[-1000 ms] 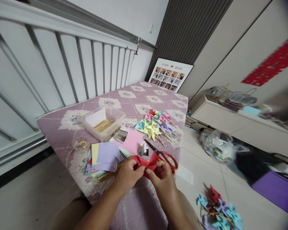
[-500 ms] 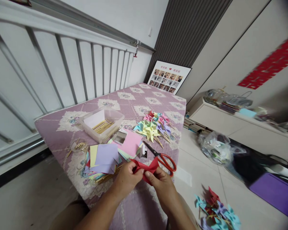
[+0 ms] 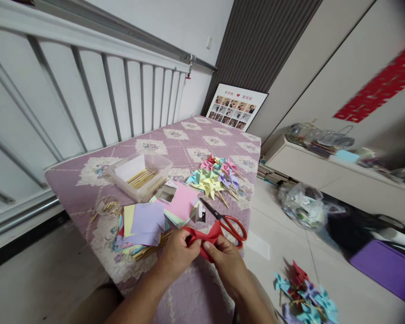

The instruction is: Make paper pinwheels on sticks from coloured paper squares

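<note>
A folded piece of red paper [image 3: 207,236] is pinched between my two hands at the near edge of the table. My left hand [image 3: 180,249] grips its left side, thumb on top. On its right side, my right hand [image 3: 226,256] presses with thumb and fingers. Just beyond my right hand lie scissors with red handles [image 3: 234,229]. A small white box [image 3: 200,212] stands behind the paper. Left of my left hand is a stack of coloured paper squares [image 3: 145,220], lilac on top, over thin sticks [image 3: 150,253]. Pink sheets [image 3: 184,200] lie behind.
A plastic tub [image 3: 138,175] holds golden sticks; a small round container [image 3: 108,206] stands left of it. Finished pinwheels [image 3: 212,180] are heaped on the table, and more pinwheels [image 3: 307,297] sit low at the right. A radiator [image 3: 104,94] runs along the left.
Both hands keep hold of the red paper in nearly the same place. The view has shifted very slightly; nothing else visibly moved.
</note>
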Demonstrator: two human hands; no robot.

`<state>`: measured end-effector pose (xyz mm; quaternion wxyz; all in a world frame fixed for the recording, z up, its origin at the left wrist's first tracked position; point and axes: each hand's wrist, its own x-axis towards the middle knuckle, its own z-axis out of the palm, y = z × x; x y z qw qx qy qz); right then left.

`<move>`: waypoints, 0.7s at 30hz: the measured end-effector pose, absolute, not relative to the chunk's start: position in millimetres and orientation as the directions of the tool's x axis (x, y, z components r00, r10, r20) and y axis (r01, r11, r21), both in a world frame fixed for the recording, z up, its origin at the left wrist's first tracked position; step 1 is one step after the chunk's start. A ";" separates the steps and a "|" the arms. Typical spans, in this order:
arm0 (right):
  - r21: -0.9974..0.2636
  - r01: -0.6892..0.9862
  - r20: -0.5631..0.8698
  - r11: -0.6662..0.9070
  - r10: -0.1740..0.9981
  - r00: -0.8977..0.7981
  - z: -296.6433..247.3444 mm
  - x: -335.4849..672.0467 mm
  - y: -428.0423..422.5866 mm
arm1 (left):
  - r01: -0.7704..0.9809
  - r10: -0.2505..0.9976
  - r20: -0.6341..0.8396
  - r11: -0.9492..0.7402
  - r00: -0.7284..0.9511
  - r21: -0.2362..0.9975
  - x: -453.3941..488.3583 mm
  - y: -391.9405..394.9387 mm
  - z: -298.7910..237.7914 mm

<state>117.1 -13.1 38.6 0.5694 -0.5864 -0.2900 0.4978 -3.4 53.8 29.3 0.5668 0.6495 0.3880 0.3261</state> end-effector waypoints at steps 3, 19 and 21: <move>-0.942 -0.268 -0.279 -0.200 0.912 0.300 37.1 117.2 -12.4 | 0.140 0.870 -0.002 -0.077 0.493 0.987 -3.7 54.0 30.1; -0.942 -0.262 -0.295 -0.211 0.892 0.342 23.1 119.8 -10.4 | 0.100 0.812 -0.225 0.204 0.538 0.974 3.5 56.4 18.5; -0.945 -0.241 -0.294 -0.220 0.895 0.334 24.6 119.7 -11.1 | 0.075 0.789 -0.245 0.247 0.564 0.966 2.8 57.0 17.3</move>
